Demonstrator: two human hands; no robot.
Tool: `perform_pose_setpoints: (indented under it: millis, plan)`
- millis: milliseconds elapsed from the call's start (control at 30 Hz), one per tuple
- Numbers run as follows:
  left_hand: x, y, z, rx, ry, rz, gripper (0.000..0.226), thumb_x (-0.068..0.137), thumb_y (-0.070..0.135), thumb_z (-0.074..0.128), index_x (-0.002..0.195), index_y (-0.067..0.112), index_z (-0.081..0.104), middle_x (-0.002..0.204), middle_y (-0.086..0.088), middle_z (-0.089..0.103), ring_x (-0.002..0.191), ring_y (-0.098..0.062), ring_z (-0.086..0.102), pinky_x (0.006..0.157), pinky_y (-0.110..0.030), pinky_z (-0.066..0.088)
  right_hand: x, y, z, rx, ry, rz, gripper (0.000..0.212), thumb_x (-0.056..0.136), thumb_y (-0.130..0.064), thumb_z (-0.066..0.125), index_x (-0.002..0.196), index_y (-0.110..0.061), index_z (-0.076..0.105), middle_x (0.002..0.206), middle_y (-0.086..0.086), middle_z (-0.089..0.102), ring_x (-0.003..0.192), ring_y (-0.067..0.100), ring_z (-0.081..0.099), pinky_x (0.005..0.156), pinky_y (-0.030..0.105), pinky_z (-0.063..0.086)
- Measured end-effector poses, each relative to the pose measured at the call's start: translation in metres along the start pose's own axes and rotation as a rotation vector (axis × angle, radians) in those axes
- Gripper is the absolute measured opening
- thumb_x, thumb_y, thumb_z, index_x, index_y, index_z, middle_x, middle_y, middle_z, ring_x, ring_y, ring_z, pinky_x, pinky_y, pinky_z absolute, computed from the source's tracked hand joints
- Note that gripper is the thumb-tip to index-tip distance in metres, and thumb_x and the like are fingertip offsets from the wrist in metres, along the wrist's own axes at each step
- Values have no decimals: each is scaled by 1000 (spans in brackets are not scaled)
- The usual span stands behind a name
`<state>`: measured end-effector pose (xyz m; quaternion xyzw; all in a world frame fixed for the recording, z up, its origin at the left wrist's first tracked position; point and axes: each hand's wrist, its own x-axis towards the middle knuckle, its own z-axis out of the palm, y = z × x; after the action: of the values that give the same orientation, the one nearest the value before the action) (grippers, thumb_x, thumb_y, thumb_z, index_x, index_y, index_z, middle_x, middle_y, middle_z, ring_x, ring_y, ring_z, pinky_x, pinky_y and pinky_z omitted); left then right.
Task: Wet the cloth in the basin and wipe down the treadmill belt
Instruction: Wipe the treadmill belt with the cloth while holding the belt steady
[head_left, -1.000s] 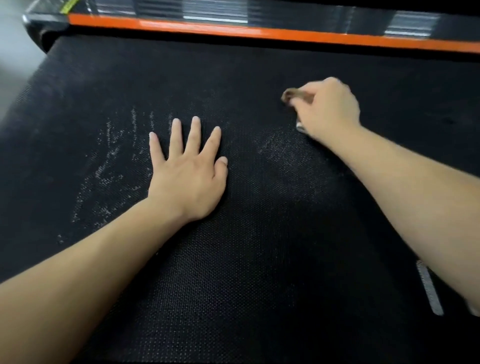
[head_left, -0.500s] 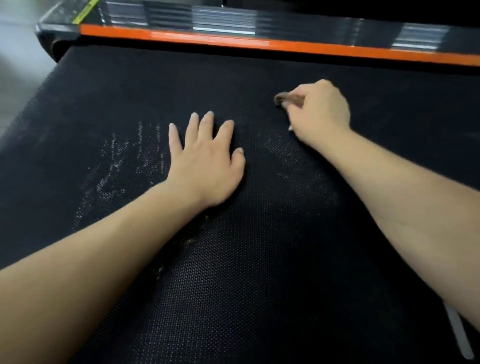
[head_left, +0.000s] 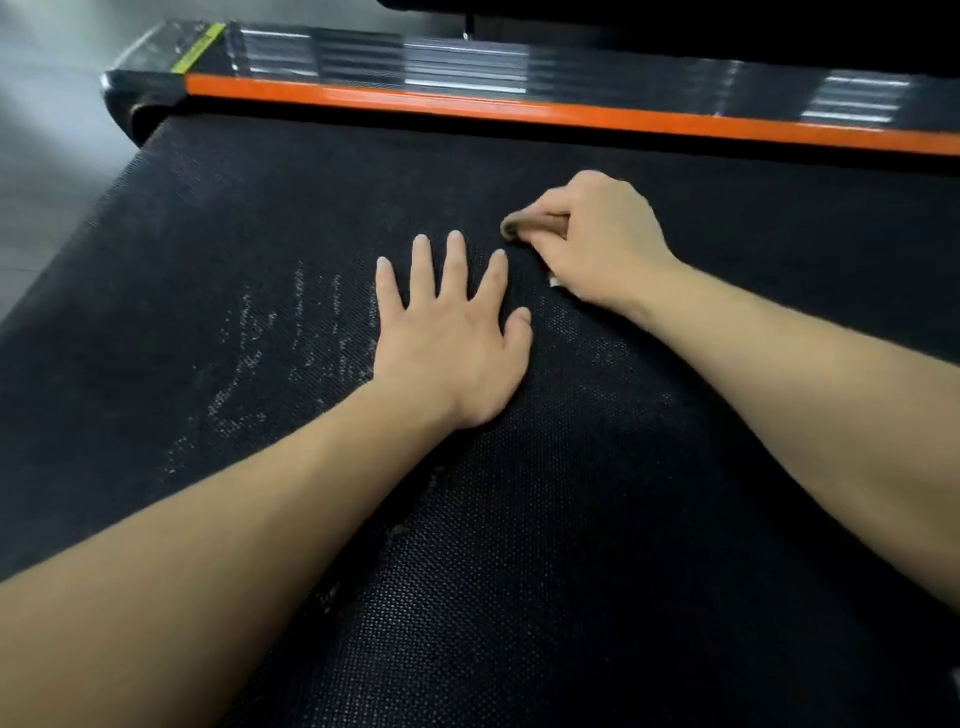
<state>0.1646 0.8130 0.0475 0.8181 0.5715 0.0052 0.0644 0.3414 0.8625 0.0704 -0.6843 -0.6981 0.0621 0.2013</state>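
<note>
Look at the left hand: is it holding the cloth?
No, the left hand lies flat with fingers spread on the treadmill belt; the right hand grips the cloth.

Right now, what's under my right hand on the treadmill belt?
The right hand grips a bunched cloth against the treadmill belt: a brownish fold pokes out by the fingers, a pale scrap by the wrist. The hand covers the rest.
</note>
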Motion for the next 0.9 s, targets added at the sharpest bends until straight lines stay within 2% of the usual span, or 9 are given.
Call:
perform_pose_setpoints:
  millis: [67, 233, 400, 467, 600, 667, 767, 833, 900]
  plan:
    - [1, -2, 0, 1, 3, 7, 68, 100, 58, 13, 162, 32, 5, 171, -9, -5, 155, -35, -12, 122, -61, -8, 7, 5, -8, -22, -23, -11, 23, 90, -45, 62, 104, -34, 76, 88, -6, 70, 88, 17, 64, 76, 30, 48]
    - [0, -2, 1, -17, 18, 18, 67, 101, 58, 12, 162, 32, 4, 171, -10, -5, 155, -36, -13, 122, -61, -8, 47, 48, -18, -121, 226, 339, 28, 93, -43, 60, 101, -21, 74, 95, 1, 74, 96, 25, 68, 77, 32, 50]
    - [0, -2, 3, -7, 49, 25, 65, 100, 58, 12, 161, 37, 6, 171, -9, -3, 155, -37, -10, 121, -63, -6, 34, 10, 4, -30, 36, 3, 24, 91, -49, 60, 99, -32, 75, 87, -3, 67, 83, 16, 58, 72, 30, 43]
    - [0, -3, 3, -12, 52, 35, 65, 100, 58, 12, 161, 37, 6, 171, -8, -3, 155, -37, -11, 121, -62, -7, 45, 23, -8, -106, 39, 46, 24, 92, -47, 60, 98, -29, 74, 85, -3, 70, 85, 19, 62, 72, 30, 44]
    - [-1, -2, 4, -15, 65, 33, 65, 100, 58, 12, 161, 37, 4, 171, -7, -5, 155, -36, -12, 121, -61, -8, 68, 59, -23, -187, 196, 320, 31, 94, -46, 59, 101, -19, 74, 97, 6, 73, 97, 31, 66, 80, 36, 50]
    - [0, -1, 5, -14, 63, 33, 65, 100, 58, 12, 161, 37, 5, 171, -7, -4, 155, -36, -11, 121, -61, -8, 63, 47, -11, -137, 196, 260, 29, 92, -45, 61, 100, -22, 75, 92, 3, 73, 93, 26, 66, 78, 33, 49]
    - [0, -3, 4, -16, 57, 29, 66, 99, 59, 11, 161, 38, 4, 171, -6, -4, 155, -35, -12, 122, -60, -8, 47, 31, -3, -35, 75, 91, 24, 90, -48, 63, 94, -28, 75, 75, -7, 68, 80, 18, 63, 72, 30, 47]
    - [0, -4, 3, -13, 53, 37, 65, 100, 60, 10, 161, 38, 3, 171, -5, -5, 155, -34, -13, 122, -59, -9, 48, 40, -14, -101, 85, 127, 25, 91, -48, 62, 97, -27, 75, 83, -4, 71, 88, 22, 65, 74, 33, 49]
    - [-1, -4, 4, -17, 53, 33, 65, 100, 60, 11, 161, 39, 3, 171, -5, -6, 155, -33, -13, 122, -59, -9, 52, 61, -27, -165, 138, 273, 27, 94, -45, 61, 101, -23, 74, 91, 2, 70, 96, 28, 66, 73, 34, 48]
